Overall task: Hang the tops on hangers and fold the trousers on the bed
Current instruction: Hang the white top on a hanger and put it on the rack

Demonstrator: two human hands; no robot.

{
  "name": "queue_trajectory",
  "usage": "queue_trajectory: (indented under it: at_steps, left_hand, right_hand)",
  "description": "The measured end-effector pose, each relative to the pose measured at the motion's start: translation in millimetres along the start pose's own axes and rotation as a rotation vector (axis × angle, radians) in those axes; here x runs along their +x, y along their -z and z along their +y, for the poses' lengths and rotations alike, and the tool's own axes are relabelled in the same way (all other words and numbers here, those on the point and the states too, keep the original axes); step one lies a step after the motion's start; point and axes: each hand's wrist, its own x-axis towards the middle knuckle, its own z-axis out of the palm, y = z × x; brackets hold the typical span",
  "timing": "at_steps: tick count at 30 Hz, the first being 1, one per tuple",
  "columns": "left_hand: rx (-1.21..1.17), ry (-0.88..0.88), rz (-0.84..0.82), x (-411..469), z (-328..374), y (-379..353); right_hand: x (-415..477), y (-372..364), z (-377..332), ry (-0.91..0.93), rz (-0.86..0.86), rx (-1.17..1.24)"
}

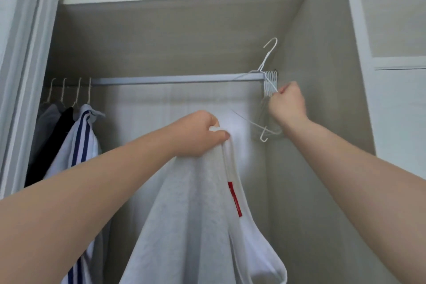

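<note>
Grabbing a hanger for this white top, that's the step I'm on. My left hand (202, 134) has its fingers pinched round the neckline of the top (184, 214), which dangles in front of the open wardrobe, below the rail (175, 79). My right hand (288, 106) is fisted round the wire of a white hanger (265, 60) at the far right end of the rail, right by the bunch of spare hangers (269, 76). Its hook sticks up above the rail, so I reckon it's unhooked. A second hook (264, 136) pokes out low beside my wrist, maybe tangled along, can't tell. Hung tops (78, 136) sit at the left end. Next up, I'd say: pull one hanger clear of the bunch, bring it over, and feed a shoulder into the neck hole. Wire ones snag, so easy does it.
</note>
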Motion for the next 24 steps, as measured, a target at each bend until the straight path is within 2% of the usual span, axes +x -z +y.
queue_trajectory:
  at_steps: [3,6,9,12,16,18,21,24]
  left_hand:
    - [-0.108,-0.036,-0.141,-18,-1,-10]
    - [-0.187,-0.015,-0.15,-38,3,-21]
    - [-0.225,0.0,-0.069,-56,14,-29]
    - [-0.195,-0.031,0.052,-70,37,-30]
    - [-0.176,-0.031,0.099,-86,72,-27]
    - [-0.135,-0.037,0.176,-95,95,-26]
    - [-0.101,-0.026,0.282,-116,142,-29]
    - [-0.165,0.119,0.326,-142,190,-34]
  right_hand:
    - [-37,21,10,-0.038,-0.007,0.199]
    - [-84,54,13,-0.058,-0.057,0.361]
    - [-130,94,9,-0.072,-0.063,0.478]
    - [-167,144,1,-0.161,-0.042,0.583]
    - [-198,210,-9,-0.187,0.042,0.676]
    - [-207,243,-9,-0.201,0.057,0.681]
    - [-204,299,-5,-0.273,-0.069,0.656]
    - [-193,358,8,-0.397,-0.209,0.638]
